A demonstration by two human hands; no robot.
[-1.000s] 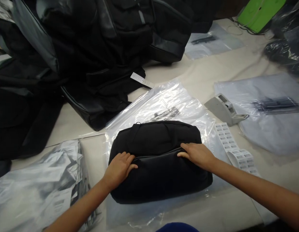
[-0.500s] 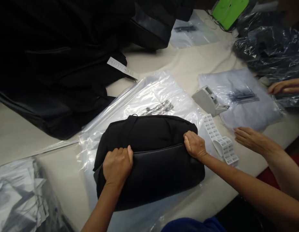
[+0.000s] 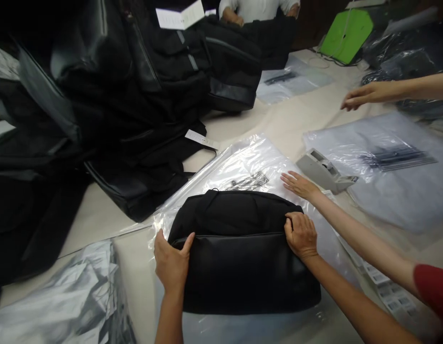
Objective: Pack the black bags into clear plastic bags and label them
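A black bag (image 3: 250, 272) with a smooth lower panel lies on a stack of clear plastic bags (image 3: 246, 157). My left hand (image 3: 173, 263) clasps its left end, thumb on top and the fingers around the side. At the upper right corner my right hand (image 3: 302, 234) grips the bag with curled fingers. Just above my right hand, a co-worker's flat hand (image 3: 298, 185) rests over the clear plastic. That person's other hand (image 3: 364, 95) is in the air farther right.
Black backpacks (image 3: 150, 91) with paper tags pile up at the back left. To the right are a grey tape dispenser (image 3: 325, 169), a label strip (image 3: 393, 296) and more plastic bags (image 3: 404, 177). Packed papers (image 3: 74, 296) lie front left. Someone in white (image 3: 259, 9) stands behind.
My left hand has shifted to the bag's left end, its thumb now apart. The co-worker's near hand has reached left onto the clear plastic; the other has lifted. The view has tilted up.
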